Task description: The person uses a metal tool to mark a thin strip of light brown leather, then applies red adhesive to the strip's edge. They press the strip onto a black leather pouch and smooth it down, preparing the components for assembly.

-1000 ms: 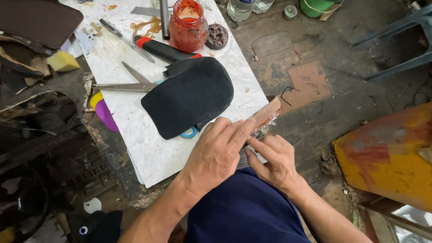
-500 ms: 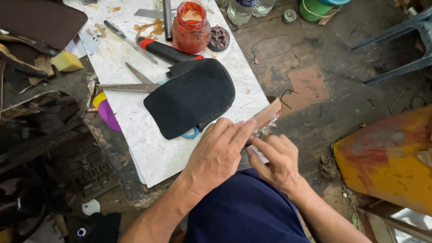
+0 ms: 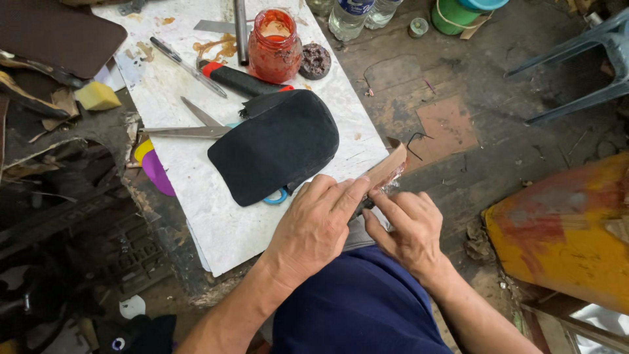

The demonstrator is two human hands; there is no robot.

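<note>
Worked at the near right corner of a white, scuffed and stained slab surface (image 3: 216,223), edges chipped.

Left hand (image 3: 314,226) laid palm-down, fingers (image 3: 347,193) nearly straight, pressed flat along a tan strip (image 3: 386,164). Strip looked like leather: narrow, flat, smooth, light brown, curled up at the far end, jutted past the surface's corner over the floor. Near end hidden under both hands.

Right hand (image 3: 409,229) just beside the left, touching it, fingers curled in, thumb and forefinger pinched at the strip's near part. Could not tell whether anything else was gripped there; too hidden.

Just beyond the hands, on the surface: black suede-like piece (image 3: 275,147), matte, fuzzy nap, rounded oblong, not touching the hands. Blue scissor loop (image 3: 276,196) poked out under its near edge. Long steel shears (image 3: 183,130) lay to its left, blades bare. Black-handled tool with red collar (image 3: 239,80) behind it. Glass jar (image 3: 274,46), open, smeared with orange-red paste, next to a dark crusted lid (image 3: 315,60). Yellow sponge block (image 3: 97,95) off the left edge.

Floor: rough, dirty concrete.
</note>
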